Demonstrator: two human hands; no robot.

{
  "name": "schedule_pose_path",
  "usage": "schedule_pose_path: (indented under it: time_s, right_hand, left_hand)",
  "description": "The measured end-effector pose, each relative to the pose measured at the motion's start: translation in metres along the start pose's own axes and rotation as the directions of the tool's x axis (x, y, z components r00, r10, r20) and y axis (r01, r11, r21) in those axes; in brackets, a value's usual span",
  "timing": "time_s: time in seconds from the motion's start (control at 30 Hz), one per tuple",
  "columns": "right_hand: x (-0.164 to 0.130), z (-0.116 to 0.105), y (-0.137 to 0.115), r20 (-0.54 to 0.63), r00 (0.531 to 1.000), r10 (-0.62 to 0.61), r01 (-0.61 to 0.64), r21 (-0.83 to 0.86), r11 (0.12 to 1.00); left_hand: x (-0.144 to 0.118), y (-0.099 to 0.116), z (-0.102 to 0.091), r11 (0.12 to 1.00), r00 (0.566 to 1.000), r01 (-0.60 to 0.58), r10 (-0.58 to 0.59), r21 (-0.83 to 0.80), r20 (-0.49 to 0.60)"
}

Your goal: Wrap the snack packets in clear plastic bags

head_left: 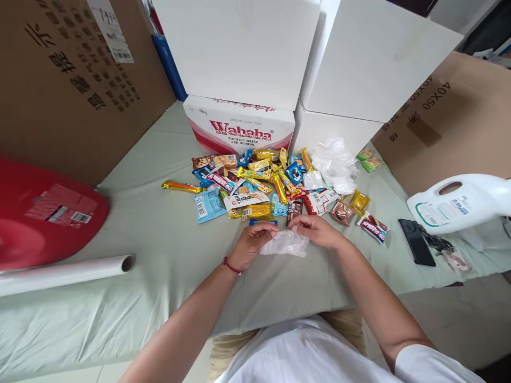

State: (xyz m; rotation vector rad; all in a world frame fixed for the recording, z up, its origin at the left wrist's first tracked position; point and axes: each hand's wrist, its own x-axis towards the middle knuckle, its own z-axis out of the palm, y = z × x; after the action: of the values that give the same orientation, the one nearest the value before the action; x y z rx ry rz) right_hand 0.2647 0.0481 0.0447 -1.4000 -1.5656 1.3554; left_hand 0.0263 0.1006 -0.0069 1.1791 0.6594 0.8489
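Both my hands hold one thin clear plastic bag [285,244] just above the pale green sheet [159,234]. My left hand [253,244] pinches its left edge and my right hand [315,230] pinches its right edge. Directly beyond the hands lies a heap of wrapped snacks [259,183] in yellow, blue and red wrappers, a brown COCOA packet [294,208] being the closest. A bunch of crumpled clear plastic bags [334,166] rests at the right side of the heap.
A Wahaha carton [239,127] and white boxes [359,58] stand behind the heap. Cardboard [59,80] leans at left. A red plastic item [40,213] and a white roll [67,272] lie at left. At right are a black phone [416,242] and a white jug [459,205].
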Motion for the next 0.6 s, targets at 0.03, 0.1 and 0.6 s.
schedule_pose_path:
  time_s: [0.03, 0.1, 0.6]
  right_hand:
    - [0.0, 0.003, 0.003, 0.048, 0.998, 0.032, -0.035, 0.061, 0.998]
    - [0.0, 0.006, 0.007, 0.079, 0.993, 0.089, -0.102, 0.19, 0.976]
    - [-0.016, 0.071, -0.017, -0.33, 0.938, 0.106, 0.07, 0.481, 0.874]
  left_hand:
    - [0.0, 0.001, 0.0, 0.999, 0.999, -0.034, 0.035, 0.001, -0.004]
    - [0.002, 0.002, 0.001, 0.996, 0.996, -0.084, 0.084, 0.009, -0.003]
    - [-0.038, 0.008, 0.054, 0.976, 0.982, -0.018, 0.058, 0.218, -0.181]
